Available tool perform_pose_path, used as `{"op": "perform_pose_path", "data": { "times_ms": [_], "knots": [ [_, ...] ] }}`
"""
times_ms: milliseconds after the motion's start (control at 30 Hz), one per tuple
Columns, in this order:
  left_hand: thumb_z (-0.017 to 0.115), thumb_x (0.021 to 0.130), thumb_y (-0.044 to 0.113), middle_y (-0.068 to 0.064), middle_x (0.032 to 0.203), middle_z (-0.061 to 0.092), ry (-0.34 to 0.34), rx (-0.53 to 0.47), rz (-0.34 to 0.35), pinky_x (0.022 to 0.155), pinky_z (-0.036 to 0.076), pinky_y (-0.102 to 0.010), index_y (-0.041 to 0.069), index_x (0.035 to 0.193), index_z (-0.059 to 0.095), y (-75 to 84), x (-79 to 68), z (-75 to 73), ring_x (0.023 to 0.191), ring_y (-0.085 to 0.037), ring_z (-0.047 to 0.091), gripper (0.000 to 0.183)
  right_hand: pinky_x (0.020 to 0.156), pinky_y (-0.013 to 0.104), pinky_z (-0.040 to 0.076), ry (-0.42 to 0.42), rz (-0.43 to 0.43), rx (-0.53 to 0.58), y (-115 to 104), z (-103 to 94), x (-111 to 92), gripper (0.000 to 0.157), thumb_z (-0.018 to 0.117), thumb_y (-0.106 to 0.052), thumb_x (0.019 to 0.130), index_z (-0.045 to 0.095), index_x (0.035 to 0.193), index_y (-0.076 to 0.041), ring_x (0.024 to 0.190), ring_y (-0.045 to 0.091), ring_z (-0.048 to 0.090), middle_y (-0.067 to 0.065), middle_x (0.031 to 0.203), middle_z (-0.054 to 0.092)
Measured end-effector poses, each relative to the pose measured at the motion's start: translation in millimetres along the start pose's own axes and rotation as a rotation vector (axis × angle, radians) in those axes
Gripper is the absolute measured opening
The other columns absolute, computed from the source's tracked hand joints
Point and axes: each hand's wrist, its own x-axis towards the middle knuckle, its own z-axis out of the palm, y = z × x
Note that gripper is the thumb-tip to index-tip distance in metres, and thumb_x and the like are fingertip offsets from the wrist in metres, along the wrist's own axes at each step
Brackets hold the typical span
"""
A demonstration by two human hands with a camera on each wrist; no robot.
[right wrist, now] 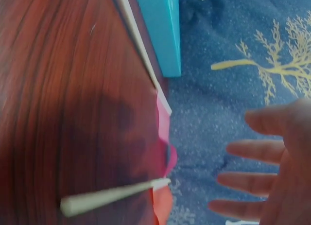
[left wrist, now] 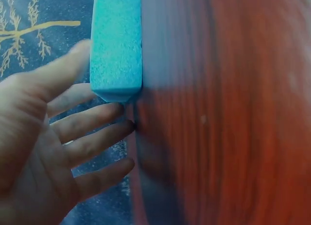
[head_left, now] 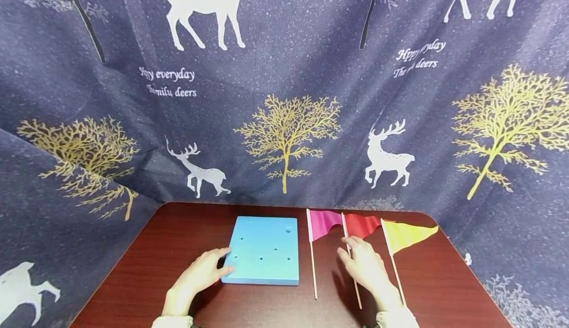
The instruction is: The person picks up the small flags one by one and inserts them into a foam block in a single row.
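Observation:
A light blue foam block (head_left: 266,234) with several small holes lies flat on the table. My left hand (head_left: 200,271) is at its left edge, thumb and fingertips right at the side; in the left wrist view the fingers (left wrist: 92,142) are spread and nearly straight beside the block's corner (left wrist: 116,50). Right of the block lie three small flags on thin sticks: pink (head_left: 324,223), red (head_left: 362,225) and yellow (head_left: 406,235). Over the red flag's stick hovers my right hand (head_left: 366,266), fingers extended, palm showing in the right wrist view with nothing in it.
The dark reddish-brown wooden table (head_left: 178,234) has rounded far corners. Behind and around it hangs a dark blue cloth (head_left: 284,71) printed with white deer and yellow trees.

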Motion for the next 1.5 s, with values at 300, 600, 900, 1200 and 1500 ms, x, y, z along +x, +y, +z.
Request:
{"op": "perform_pose_path", "data": {
  "times_ms": [300, 600, 900, 1200, 1500],
  "knots": [
    [0.08, 0.08, 0.028, -0.003, 0.095, 0.069, 0.012, -0.086, 0.003, 0.074, 0.05, -0.04, 0.007, 0.12, 0.064, -10.8, 8.4, 3.5, 0.088, -0.021, 0.066, 0.047, 0.077, 0.058, 0.049, -0.003, 0.059, 0.043, -20, 18.5, 12, 0.028, 0.068, -0.025, 0.09, 0.069, 0.114, -0.011, 0.105, 0.034, 0.064, 0.01, 0.112, 0.068],
    [0.081, 0.079, 0.029, -0.003, 0.094, 0.067, 0.026, -0.129, -0.019, 0.07, 0.048, -0.039, 0.011, 0.116, 0.063, -11.9, 12.0, 6.2, 0.085, -0.021, 0.064, 0.046, 0.078, 0.056, 0.049, -0.009, 0.04, 0.095, -34, 37.5, 19, 0.025, 0.07, -0.018, 0.086, 0.07, 0.109, -0.008, 0.1, 0.034, 0.063, 0.01, 0.103, 0.068],
    [0.079, 0.082, 0.028, -0.009, 0.095, 0.065, -0.023, -0.206, -0.028, 0.059, 0.047, -0.036, 0.007, 0.12, 0.059, -13.7, 9.8, 6.2, 0.066, -0.018, 0.059, 0.048, 0.07, 0.048, 0.05, -0.09, 0.099, 0.117, -44, 56.9, 27, 0.014, 0.07, -0.016, 0.083, 0.071, 0.094, -0.008, 0.08, 0.035, 0.067, 0.009, 0.089, 0.071],
    [0.08, 0.081, 0.029, -0.004, 0.093, 0.066, 0.01, -0.141, -0.012, 0.069, 0.048, -0.039, 0.01, 0.116, 0.062, -10.2, 12.3, 8.8, 0.083, -0.021, 0.064, 0.045, 0.052, 0.042, 0.042, -0.158, 0.151, 0.082, -46, 66.1, 31, 0.024, 0.072, -0.013, 0.076, 0.053, 0.063, -0.011, 0.057, 0.028, 0.055, 0.004, 0.059, 0.053],
    [0.08, 0.08, 0.029, -0.005, 0.096, 0.067, 0.03, -0.117, 0.013, 0.072, 0.049, -0.042, 0.009, 0.115, 0.062, -8.9, 8.0, 4.8, 0.086, -0.024, 0.064, 0.043, 0.054, 0.045, 0.047, -0.19, 0.199, 0.076, -47, 75.9, 31, 0.022, 0.074, -0.012, 0.074, 0.054, 0.066, -0.007, 0.06, 0.032, 0.06, 0.009, 0.064, 0.056]
  ]
}}
